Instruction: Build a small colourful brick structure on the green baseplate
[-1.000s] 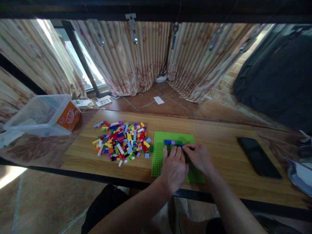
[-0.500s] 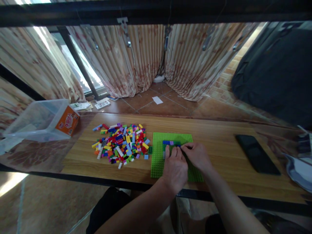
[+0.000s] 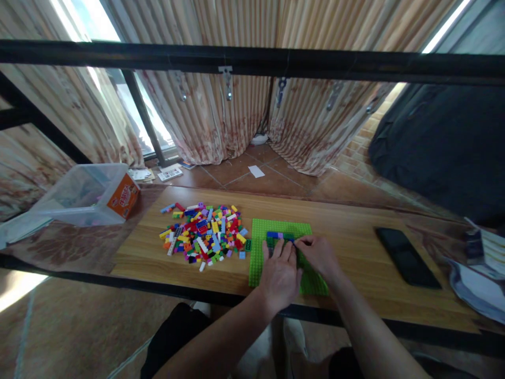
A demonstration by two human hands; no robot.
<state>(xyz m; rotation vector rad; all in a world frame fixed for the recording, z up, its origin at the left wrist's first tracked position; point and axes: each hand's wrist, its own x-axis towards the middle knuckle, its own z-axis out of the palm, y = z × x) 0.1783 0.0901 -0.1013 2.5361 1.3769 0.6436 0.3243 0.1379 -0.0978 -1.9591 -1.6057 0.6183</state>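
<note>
A light green studded baseplate lies on the table, with a row of toy bricks in blue, purple and dark green pressed onto its upper part. My left hand rests over the plate with its fingers stretched forward on these bricks, hiding some of them. At the right end of the row, my right hand pinches a small blue brick, mostly covered by the fingertips. Left of the plate spreads a loose pile of mixed coloured bricks.
A black phone lies on the right of the wooden table, near papers at its end. Beyond the left end stands a clear plastic bin with an orange label. A dark metal bar crosses ahead.
The camera view has tilted up slightly and shifted. My left fingers have spread a little more over the bricks, while my right hand stays pinched at the row's right end.
</note>
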